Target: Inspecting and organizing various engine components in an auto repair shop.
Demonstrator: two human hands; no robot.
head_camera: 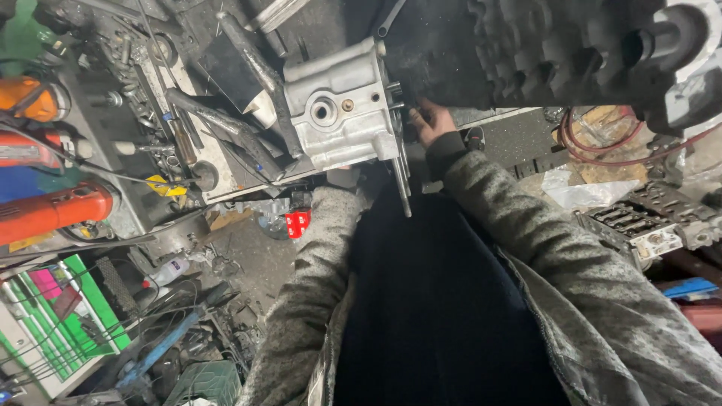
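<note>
A silver cast-metal casing (pixel 342 113) with a round bore sits on the edge of a cluttered bench, joined to a large dark ribbed block (pixel 541 53). My right hand (pixel 430 120) reaches up to the seam between them, its fingers tucked behind the casing's flange and out of sight. My left arm in a grey fuzzy sleeve (pixel 312 248) runs up under the casing, which hides the left hand completely.
The bench (pixel 150 113) at left carries wrenches, bolts and dark metal bars. Orange power tools (pixel 53 210) lie at far left. A red box (pixel 298 222), a plastic bottle (pixel 167 272), a green crate (pixel 45 323) and a blue bar (pixel 162 346) litter the floor. At right lie a red hose (pixel 602 143) and a slotted metal part (pixel 647 225).
</note>
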